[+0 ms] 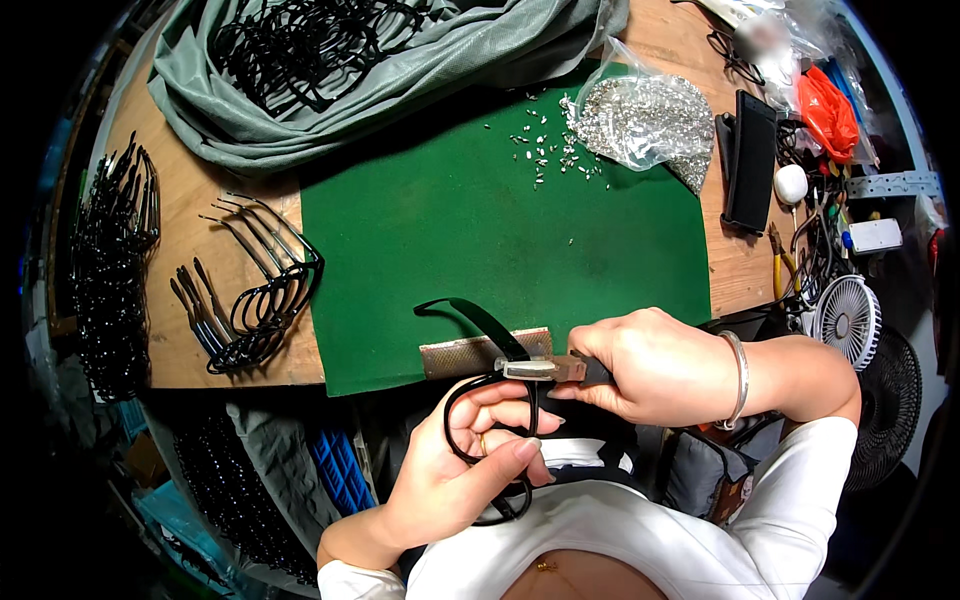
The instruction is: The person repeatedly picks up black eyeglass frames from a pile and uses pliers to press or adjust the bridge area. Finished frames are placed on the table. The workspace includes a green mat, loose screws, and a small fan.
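Glasses frame (pixel 533 408) is just off the nr edge of the green mat (pixel 450 220), one arm (pixel 487 325) sticking up over that edge. L hand (pixel 455 475) has fingers curled round the rims, thumb pressed in; R hand (pixel 655 365) fingers are clamped on the pliers (pixel 540 370), tips at the frame's corner by that arm. Can't tell if tips bite or just touch. Main risk: tips slip & scratch the glossy black, prob. b/c grip's off-square or too light. Too much squeeze/twist could crack the corner. L fingers sit close below, so a slip might pinch one. Loose L hold = frame could turn w/ pliers & bend, or drop off the mat's nr side. Tiny metal bits (pixel 568 160) on the mat's far R part could scatter if mat's bumped.
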Motion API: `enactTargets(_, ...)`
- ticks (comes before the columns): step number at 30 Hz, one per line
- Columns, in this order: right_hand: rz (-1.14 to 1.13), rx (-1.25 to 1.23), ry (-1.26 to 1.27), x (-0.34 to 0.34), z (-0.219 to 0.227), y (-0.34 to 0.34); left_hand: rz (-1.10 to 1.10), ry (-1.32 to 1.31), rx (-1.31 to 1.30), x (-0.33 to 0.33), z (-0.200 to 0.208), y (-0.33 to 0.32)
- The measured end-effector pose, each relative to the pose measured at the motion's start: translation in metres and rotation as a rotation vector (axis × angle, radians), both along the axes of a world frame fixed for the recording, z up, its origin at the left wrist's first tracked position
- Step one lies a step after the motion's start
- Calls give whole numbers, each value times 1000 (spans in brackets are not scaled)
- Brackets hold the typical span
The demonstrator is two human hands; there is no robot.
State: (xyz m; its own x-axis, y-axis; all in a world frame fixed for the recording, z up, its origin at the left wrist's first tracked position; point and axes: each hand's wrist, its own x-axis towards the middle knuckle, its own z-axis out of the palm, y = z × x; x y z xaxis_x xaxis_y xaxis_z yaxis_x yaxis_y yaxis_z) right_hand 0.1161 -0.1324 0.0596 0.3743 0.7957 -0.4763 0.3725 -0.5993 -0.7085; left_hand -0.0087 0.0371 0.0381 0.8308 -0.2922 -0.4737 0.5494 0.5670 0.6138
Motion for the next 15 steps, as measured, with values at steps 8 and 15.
enactTargets(8, 164, -60, 555, 41, -7, -10, -18, -13, -1, 5, 3, 3)
enactTargets(15, -86, 197, -156, 26, -60, -6, 6, 5, 20, 6, 14, 12)
